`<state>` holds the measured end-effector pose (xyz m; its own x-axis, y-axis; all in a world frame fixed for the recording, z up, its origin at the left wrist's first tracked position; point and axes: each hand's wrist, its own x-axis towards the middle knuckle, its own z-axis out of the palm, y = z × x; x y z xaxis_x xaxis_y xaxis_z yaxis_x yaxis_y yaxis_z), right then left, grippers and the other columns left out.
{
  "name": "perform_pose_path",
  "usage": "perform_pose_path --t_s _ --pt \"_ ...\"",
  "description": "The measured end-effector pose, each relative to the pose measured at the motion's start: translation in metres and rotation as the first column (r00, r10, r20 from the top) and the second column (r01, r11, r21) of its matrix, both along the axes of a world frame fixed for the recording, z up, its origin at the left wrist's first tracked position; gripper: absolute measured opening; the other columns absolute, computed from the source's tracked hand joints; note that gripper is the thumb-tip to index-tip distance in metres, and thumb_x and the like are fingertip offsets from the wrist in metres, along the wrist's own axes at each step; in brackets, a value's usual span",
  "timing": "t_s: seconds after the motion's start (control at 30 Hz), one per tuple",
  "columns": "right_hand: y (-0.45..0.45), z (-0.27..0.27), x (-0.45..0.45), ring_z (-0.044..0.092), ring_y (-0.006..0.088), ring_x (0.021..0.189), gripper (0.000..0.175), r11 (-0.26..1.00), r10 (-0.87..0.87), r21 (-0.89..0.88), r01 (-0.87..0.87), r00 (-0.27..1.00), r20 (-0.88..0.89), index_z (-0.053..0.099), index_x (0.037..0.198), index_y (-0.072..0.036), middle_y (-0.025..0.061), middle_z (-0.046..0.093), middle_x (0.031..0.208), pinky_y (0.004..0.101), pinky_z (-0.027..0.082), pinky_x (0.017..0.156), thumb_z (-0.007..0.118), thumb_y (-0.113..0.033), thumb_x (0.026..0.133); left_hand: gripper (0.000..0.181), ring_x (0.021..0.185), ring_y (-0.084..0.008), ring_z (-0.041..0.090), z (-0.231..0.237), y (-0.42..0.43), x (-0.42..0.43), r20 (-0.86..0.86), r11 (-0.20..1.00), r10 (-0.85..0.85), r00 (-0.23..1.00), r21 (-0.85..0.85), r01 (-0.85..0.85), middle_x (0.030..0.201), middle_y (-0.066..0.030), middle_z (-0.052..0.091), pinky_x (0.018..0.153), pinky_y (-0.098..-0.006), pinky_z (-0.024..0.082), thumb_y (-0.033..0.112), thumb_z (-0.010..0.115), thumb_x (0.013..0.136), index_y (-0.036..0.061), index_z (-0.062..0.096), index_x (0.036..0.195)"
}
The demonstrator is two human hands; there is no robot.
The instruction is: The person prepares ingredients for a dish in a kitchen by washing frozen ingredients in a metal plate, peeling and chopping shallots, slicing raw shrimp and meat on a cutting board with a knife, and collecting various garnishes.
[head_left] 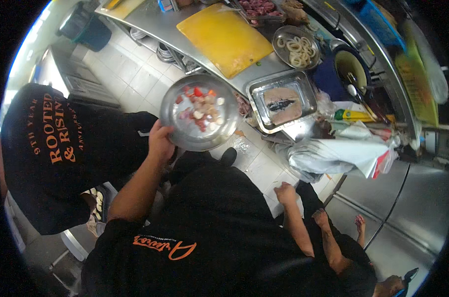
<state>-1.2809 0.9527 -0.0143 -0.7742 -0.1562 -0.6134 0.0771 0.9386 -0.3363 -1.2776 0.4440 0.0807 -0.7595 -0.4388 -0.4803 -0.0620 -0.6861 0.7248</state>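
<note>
My left hand (161,143) grips the rim of a round stainless-steel bowl (168,111), thumb over the edge. It is held out in front of me, above the tiled floor. Inside lie cut red pieces, pale chunks that look like chopped vegetables or meat, and several whitish cloves (220,101). My right hand (285,193) hangs low at my right side, fingers curled, with nothing visible in it. Just beyond the bowl, a rectangular metal tray (252,89) at the counter's edge holds a flat, pale piece of food (284,115) with a dark streak along its middle.
The steel counter (154,24) bears a yellow cutting board (224,37), a dish of pale rings (298,48), a tray of raw meat (259,7) and a blue pot (324,70). Plastic bags (332,156) hang at right. Co-workers stand close, one black-shirted back (61,148) at left.
</note>
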Motion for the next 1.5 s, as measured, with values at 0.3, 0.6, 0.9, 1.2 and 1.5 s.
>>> perform_pose_path --t_s 0.3,0.6,0.9,1.2,1.5 --pt "-0.138 -0.071 -0.076 0.064 0.0453 0.084 0.026 0.969 0.247 -0.010 -0.247 0.969 -0.002 0.067 0.081 0.004 0.0294 0.065 0.084 0.0499 0.051 0.080 0.060 -0.021 0.083 0.044 0.108 -0.0324 0.061 -0.123 -0.050 0.056 0.264 0.939 0.343 0.902 -0.114 -0.324 0.121 -0.0153 0.058 0.095 -0.0478 0.051 -0.007 0.053 0.083 0.0029 0.047 0.125" --pt "-0.310 -0.276 -0.153 0.064 0.0424 0.101 0.041 0.970 0.210 0.083 -0.230 0.956 0.203 0.070 0.097 0.004 0.0282 0.066 0.103 0.0473 0.050 0.090 0.059 -0.033 0.084 0.034 0.105 -0.0329 0.061 -0.281 -0.095 -0.025 0.312 0.747 0.636 0.706 -0.018 -0.665 0.115 -0.0159 0.058 0.085 -0.0474 0.056 -0.008 0.051 0.087 0.0059 0.045 0.118" --pt "-0.424 -0.496 -0.250 0.065 0.0388 0.106 0.029 0.933 0.289 0.167 -0.317 0.941 0.173 0.070 0.096 0.003 0.0286 0.066 0.110 0.0405 0.052 0.093 0.053 -0.017 0.084 0.025 0.085 -0.0213 0.061 -0.399 -0.134 -0.040 0.304 0.746 0.650 0.696 -0.079 -0.662 0.097 -0.0086 0.057 0.068 -0.0335 0.051 -0.007 0.055 0.086 0.0072 0.047 0.104" --pt "-0.456 -0.612 -0.254 0.062 0.0388 0.108 0.027 0.933 0.359 0.013 -0.360 0.933 0.034 0.068 0.097 0.002 0.0245 0.066 0.112 0.0435 0.050 0.094 0.053 -0.016 0.084 0.043 0.114 -0.0273 0.057 -0.415 -0.159 -0.029 0.170 0.807 0.584 0.793 -0.021 -0.590 0.123 -0.0124 0.057 0.097 -0.0433 0.047 -0.006 0.052 0.084 0.0026 0.046 0.127" --pt "-0.473 -0.501 -0.324 0.062 0.0395 0.108 0.034 0.954 0.120 -0.226 -0.196 0.943 -0.311 0.062 0.115 -0.004 0.0235 0.066 0.110 0.0455 0.049 0.093 0.060 -0.015 0.083 0.042 0.116 -0.0242 0.058 -0.404 -0.159 -0.016 0.070 0.825 0.562 0.824 0.020 -0.564 0.126 -0.0142 0.058 0.103 -0.0380 0.043 -0.006 0.050 0.086 -0.0014 0.047 0.127"
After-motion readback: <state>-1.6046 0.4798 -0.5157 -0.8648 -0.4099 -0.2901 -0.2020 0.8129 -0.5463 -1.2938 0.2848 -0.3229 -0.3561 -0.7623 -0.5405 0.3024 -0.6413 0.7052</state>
